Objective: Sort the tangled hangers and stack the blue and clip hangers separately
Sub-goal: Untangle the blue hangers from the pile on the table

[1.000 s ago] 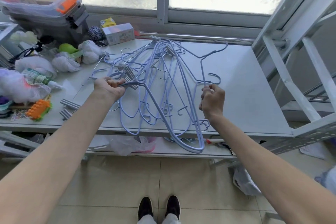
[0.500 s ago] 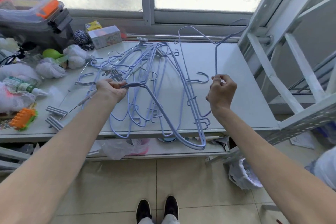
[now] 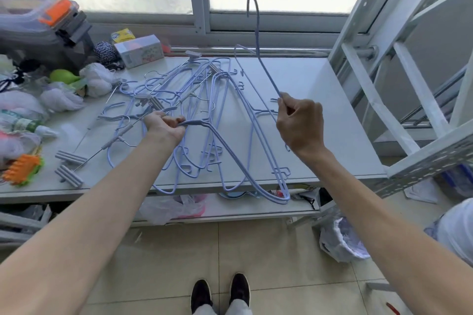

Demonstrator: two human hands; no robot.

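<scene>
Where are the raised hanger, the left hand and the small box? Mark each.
raised hanger (image 3: 257, 33): head view, neck wire.
left hand (image 3: 163, 127): head view, its back.
small box (image 3: 143, 55): head view, printed side.

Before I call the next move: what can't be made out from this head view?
Head view, behind the right hand: whether the lifted blue hanger is free of the pile.
Head view, covered by the left hand itself: how many wires are in its grip.
Head view, overlapping thin wires: the count of hangers in the pile.
Head view, under the table edge: most of what lies on the lower shelf.
</scene>
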